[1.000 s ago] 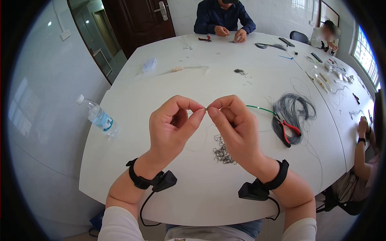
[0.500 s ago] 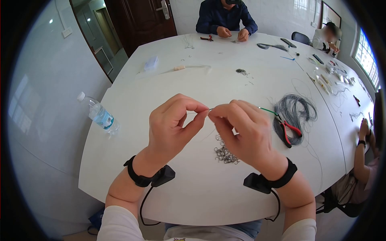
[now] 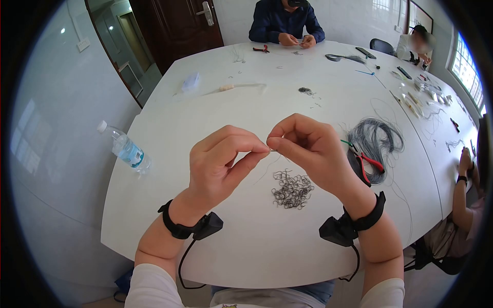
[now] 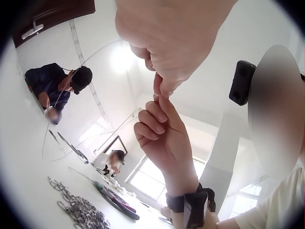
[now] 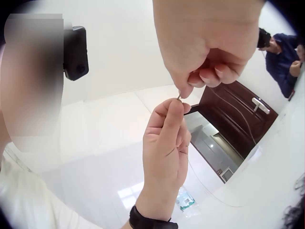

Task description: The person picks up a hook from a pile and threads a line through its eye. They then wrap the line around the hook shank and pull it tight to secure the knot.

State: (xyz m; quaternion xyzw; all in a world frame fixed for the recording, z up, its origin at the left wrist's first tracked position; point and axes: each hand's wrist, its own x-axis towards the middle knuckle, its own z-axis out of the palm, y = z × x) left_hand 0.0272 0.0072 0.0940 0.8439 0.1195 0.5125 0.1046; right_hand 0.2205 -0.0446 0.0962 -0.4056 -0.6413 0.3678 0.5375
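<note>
In front of my chest, both hands meet fingertip to fingertip above the white table. My left hand (image 3: 218, 161) pinches a tiny thin metal piece, which looks like a fish hook (image 5: 179, 97), between thumb and forefinger; most of it is hidden by the fingertips. Right at its tip, my right hand (image 3: 313, 149) pinches thin fishing line (image 5: 209, 196) with thumb and forefinger, its other fingers curled. Fine strands of the line trail from the hands in both wrist views. Below the right hand lies a loose pile of dark fish hooks (image 3: 291, 191).
Red-handled pliers (image 3: 377, 163) lie on a hank of grey line (image 3: 380, 136) at the right. A water bottle (image 3: 131, 151) stands at the left. Farther back are a smaller dark pile (image 3: 305, 91) and a clear box (image 3: 191, 81). Other people sit around the table (image 3: 246, 246).
My right hand has turned over and lifted slightly up and right, its thumb side now facing the head camera, uncovering more of the hook pile. The left hand has barely moved and keeps its pinch.
</note>
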